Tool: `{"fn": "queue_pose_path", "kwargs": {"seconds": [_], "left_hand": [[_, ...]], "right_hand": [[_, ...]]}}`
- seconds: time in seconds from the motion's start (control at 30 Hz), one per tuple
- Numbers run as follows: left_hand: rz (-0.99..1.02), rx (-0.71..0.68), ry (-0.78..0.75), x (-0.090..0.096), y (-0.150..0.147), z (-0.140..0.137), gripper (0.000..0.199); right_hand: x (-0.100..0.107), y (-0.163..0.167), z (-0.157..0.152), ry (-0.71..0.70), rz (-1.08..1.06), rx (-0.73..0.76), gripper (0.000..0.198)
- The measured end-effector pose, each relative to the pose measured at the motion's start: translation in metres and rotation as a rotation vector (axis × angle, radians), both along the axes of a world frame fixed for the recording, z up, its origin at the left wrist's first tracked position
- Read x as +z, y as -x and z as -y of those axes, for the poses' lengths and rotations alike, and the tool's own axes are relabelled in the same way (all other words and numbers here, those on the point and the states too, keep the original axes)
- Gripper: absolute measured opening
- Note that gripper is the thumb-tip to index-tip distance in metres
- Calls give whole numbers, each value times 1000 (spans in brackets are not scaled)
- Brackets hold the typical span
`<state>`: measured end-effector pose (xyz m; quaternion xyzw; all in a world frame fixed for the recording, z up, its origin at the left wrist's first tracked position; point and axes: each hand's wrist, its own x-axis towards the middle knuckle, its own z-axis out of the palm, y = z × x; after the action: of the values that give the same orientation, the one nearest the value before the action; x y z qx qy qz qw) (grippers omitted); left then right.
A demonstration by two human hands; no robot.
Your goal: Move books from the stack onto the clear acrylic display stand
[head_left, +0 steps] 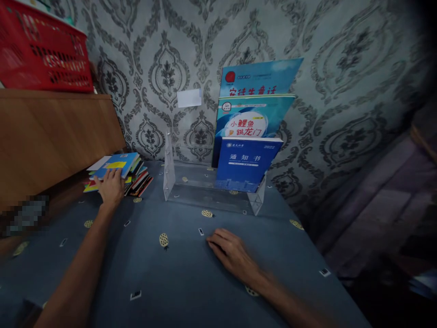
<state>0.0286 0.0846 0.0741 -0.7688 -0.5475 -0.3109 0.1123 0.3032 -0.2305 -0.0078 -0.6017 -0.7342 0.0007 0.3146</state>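
My left hand point(112, 187) lies on the near edge of a stack of books at the left, its fingers spread over a blue book point(127, 162) with a yellow patch on top. Loosely curled on the tablecloth, my right hand point(230, 253) has its fingers together and nothing visible in them. Beyond it stands a clear plastic book rack point(170, 175). At the rack's right end, a dark blue booklet point(241, 171) marked 2022 leans in front of a teal book point(273, 114) and a taller light blue book point(262, 73).
A wooden cabinet point(58, 136) borders the table at the left, with a red plastic basket point(68, 45) on it. Patterned wallpaper point(150, 86) covers the wall behind the rack, where a small white card point(189, 98) shows. The table's edge point(314, 248) runs down the right side.
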Motion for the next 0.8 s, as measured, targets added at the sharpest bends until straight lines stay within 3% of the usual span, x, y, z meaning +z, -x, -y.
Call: {"fn": "queue_pose_path", "kwargs": {"seconds": [0.23,0.47,0.67,0.8], "left_hand": [[-209,-5,-18,6,3,6,45],[-331,26,-58,-4,-4,18,50],[-425,34,65,-8,2,24,60],[-479,58,55,-10,3,34,60]], "right_hand": [[0,0,0,-8,-2,17,28],[-3,-2,-1,-4,-9,27,19],[0,-2,0,-24,3,35,18],[2,-2,1,-21,-1,44,19]]}}
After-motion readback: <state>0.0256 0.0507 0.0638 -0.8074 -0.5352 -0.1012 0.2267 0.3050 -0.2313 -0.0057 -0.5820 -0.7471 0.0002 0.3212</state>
